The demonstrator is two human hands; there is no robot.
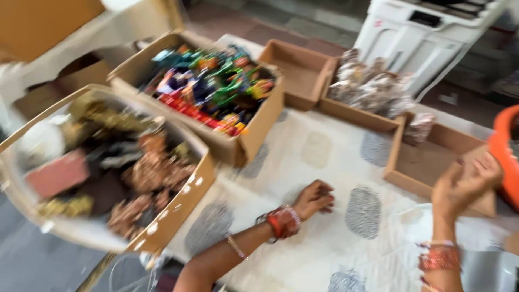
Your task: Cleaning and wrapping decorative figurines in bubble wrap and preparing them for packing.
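Observation:
My left hand [315, 198] rests on the white patterned cloth [330, 238], fingers curled in with nothing visible inside; red bangles circle the wrist. My right hand [464, 184] is raised at the right and grips a flat brown cardboard piece [483, 178], beside an orange tub [505, 151]. The picture is blurred by motion.
Two big cardboard boxes stand at the left: one with brown and gold figurines [135, 178], one with bright multicoloured toys [211, 86]. Shallow cardboard trays [300, 70] sit behind, one of them [357, 111] holding clear-wrapped items [367, 84]. A white plastic crate [427, 32] stands at the back right.

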